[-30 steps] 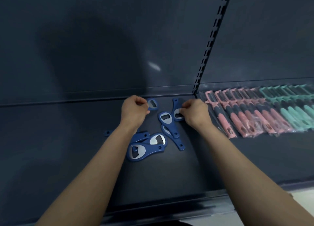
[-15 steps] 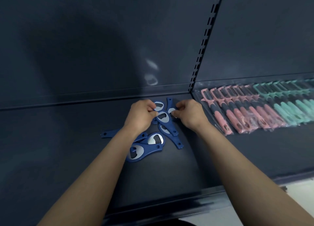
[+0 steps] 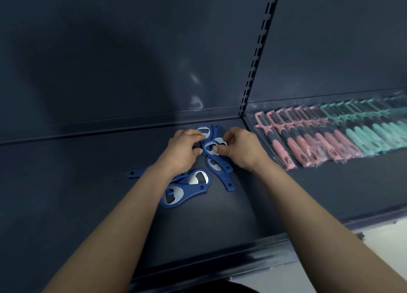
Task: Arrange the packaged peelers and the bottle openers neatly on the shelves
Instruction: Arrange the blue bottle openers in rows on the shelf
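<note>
Both hands at the heap of blue bottle openers (image 3: 193, 182), left bay of the shelf (image 3: 88, 193).
My left hand (image 3: 182, 147) curls its fingers onto the rearmost opener (image 3: 203, 130); my right hand (image 3: 240, 148) pinches the metal head of the neighbouring opener (image 3: 210, 147). Packaged peelers (image 3: 308, 140), pink then teal, lie in a row in the right bay.
</note>
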